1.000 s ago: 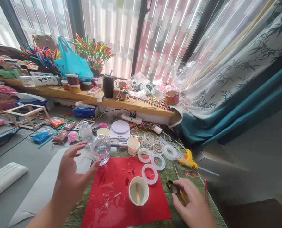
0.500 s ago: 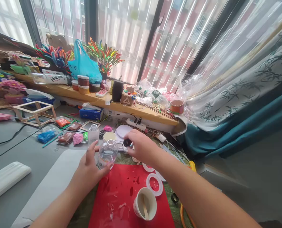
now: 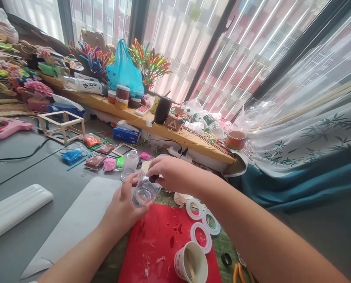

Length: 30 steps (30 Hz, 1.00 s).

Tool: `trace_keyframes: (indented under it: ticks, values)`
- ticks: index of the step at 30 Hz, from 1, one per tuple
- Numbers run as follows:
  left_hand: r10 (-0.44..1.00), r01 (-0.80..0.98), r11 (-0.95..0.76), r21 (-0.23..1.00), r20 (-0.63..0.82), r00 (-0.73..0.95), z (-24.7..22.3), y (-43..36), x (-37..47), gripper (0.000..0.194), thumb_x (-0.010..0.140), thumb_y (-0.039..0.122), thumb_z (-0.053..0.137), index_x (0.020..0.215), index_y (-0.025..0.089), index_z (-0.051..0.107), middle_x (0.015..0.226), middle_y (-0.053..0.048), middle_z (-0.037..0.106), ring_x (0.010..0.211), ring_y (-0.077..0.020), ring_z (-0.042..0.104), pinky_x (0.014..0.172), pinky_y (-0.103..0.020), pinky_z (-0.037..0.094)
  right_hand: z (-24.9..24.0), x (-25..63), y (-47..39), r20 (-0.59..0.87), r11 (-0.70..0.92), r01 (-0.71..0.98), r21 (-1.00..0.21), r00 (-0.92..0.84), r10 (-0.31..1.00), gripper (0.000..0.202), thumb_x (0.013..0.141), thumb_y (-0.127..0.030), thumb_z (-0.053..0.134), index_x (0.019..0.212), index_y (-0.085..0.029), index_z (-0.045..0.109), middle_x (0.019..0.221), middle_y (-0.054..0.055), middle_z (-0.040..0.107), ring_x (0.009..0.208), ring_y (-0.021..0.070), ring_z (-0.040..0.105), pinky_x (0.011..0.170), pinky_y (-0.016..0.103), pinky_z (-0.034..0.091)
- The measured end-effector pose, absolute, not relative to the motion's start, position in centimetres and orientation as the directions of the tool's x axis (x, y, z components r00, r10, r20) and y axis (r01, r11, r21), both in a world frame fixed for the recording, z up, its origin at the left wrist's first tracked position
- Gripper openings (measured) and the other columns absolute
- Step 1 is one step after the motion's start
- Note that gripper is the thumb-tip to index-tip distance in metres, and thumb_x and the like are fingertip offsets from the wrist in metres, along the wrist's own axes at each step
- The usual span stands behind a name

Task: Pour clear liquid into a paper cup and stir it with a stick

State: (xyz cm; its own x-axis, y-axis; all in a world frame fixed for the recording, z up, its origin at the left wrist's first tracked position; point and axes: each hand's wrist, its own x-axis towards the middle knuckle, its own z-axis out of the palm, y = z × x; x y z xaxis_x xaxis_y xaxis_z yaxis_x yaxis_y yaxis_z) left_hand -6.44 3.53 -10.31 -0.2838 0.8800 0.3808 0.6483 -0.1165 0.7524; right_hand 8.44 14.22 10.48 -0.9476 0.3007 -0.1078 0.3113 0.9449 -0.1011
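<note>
My left hand (image 3: 128,200) is wrapped round the side of a clear, rounded bottle (image 3: 143,192) beyond the far left corner of a red sheet (image 3: 154,243). The bottle leans a little to the right. Between the fingers of my right hand (image 3: 165,171) is a black cap (image 3: 153,178), at the bottle's mouth; the fingers partly hide the neck, so whether the cap is seated cannot be told. Behind the bottle stand a second clear bottle (image 3: 130,164) and a paper cup (image 3: 145,168).
A paper cup with a wooden stick (image 3: 191,261) stands on the red sheet near white rings (image 3: 201,237). To the right lie a black ring (image 3: 226,259) and orange handles (image 3: 239,273). Left are white paper (image 3: 72,220), clay packets (image 3: 72,156) and a wooden frame (image 3: 61,127).
The black cap in my right hand has moved from beside the bottle to its mouth. The bottle has gone from upright to tilted. The whole view has shifted.
</note>
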Motion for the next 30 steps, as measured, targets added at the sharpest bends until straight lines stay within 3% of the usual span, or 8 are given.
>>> trace_keyframes:
  ticks: [3,7,12,15,20,22,27,30]
  values:
    - [0.886,0.656,-0.115,0.746,0.376,-0.272,-10.1,3.4,-6.5,0.086,0.086,0.042,0.078,0.158,0.033,0.032,0.138,-0.011,0.069,0.119,-0.0348,0.072,0.099,-0.05,0.059,11.5,7.1,14.1,-0.227,0.89,0.455,-0.019,-0.869,0.439,0.014,0.097,-0.025,0.081,0.109,-0.019,0.085,0.105,0.007,0.08,0.094,0.0215,0.071,0.076,0.029,0.048]
    - [0.874,0.688,-0.118,0.716,0.404,-0.271,-9.7,3.4,-6.4,0.082,0.087,0.043,0.077,0.155,0.031,0.033,0.135,-0.011,0.07,0.119,-0.0369,0.072,0.1,-0.054,0.058,11.2,6.7,14.0,-0.254,0.803,0.59,0.085,-0.767,0.59,0.062,0.109,-0.062,0.058,0.077,-0.014,0.081,0.07,0.01,0.072,0.069,0.0236,0.067,0.062,0.033,0.04]
    - [0.854,0.704,-0.155,0.693,0.452,-0.257,-9.4,3.6,-6.2,0.079,0.085,0.039,0.076,0.151,0.03,0.035,0.13,-0.01,0.073,0.115,-0.0347,0.075,0.102,-0.054,0.058,10.9,8.5,13.7,-0.098,0.854,0.496,-0.155,-0.868,0.486,0.051,0.12,-0.048,0.035,0.12,-0.02,0.078,0.11,0.008,0.08,0.101,0.0227,0.072,0.078,0.029,0.046]
    - [0.853,0.704,-0.131,0.698,0.441,-0.279,-9.7,3.7,-6.3,0.078,0.083,0.04,0.078,0.149,0.029,0.039,0.132,-0.012,0.073,0.117,-0.0357,0.075,0.1,-0.053,0.059,11.3,9.4,13.4,-0.115,0.805,0.586,-0.094,-0.809,0.576,0.047,0.118,-0.051,0.04,0.139,-0.019,0.068,0.116,0.011,0.08,0.102,0.0268,0.073,0.078,0.032,0.046]
    - [0.866,0.687,-0.086,0.722,0.395,-0.306,-10.1,3.9,-6.3,0.081,0.082,0.046,0.079,0.151,0.028,0.041,0.136,-0.014,0.072,0.122,-0.0383,0.073,0.103,-0.057,0.058,11.5,9.3,13.7,-0.191,0.897,0.438,-0.054,-0.887,0.421,0.032,0.101,-0.03,0.078,0.132,-0.021,0.074,0.122,0.009,0.078,0.103,0.024,0.071,0.073,0.029,0.044]
    - [0.872,0.685,-0.083,0.724,0.386,-0.303,-10.1,4.0,-6.3,0.081,0.082,0.047,0.078,0.151,0.027,0.04,0.137,-0.014,0.072,0.123,-0.0387,0.073,0.104,-0.058,0.058,11.0,8.8,13.8,-0.23,0.893,0.45,0.019,-0.867,0.442,0.022,0.104,-0.034,0.073,0.116,-0.017,0.079,0.109,0.011,0.079,0.093,0.024,0.072,0.067,0.029,0.042]
    - [0.867,0.689,-0.062,0.722,0.381,-0.321,-10.1,4.0,-6.3,0.081,0.081,0.051,0.079,0.149,0.027,0.042,0.139,-0.016,0.07,0.125,-0.0404,0.072,0.102,-0.057,0.06,10.4,7.7,14.0,-0.296,0.785,0.607,0.123,-0.733,0.612,0.076,0.113,-0.07,0.031,0.088,-0.016,0.079,0.085,0.013,0.077,0.075,0.0263,0.069,0.06,0.033,0.039]
    - [0.872,0.679,-0.04,0.733,0.357,-0.334,-10.0,4.0,-6.3,0.083,0.08,0.053,0.079,0.15,0.027,0.043,0.142,-0.017,0.069,0.127,-0.0425,0.071,0.101,-0.059,0.06,11.1,8.3,14.2,-0.276,0.835,0.549,0.028,-0.799,0.534,0.056,0.108,-0.069,0.05,0.107,-0.019,0.076,0.099,0.01,0.079,0.078,0.0234,0.068,0.059,0.03,0.037]
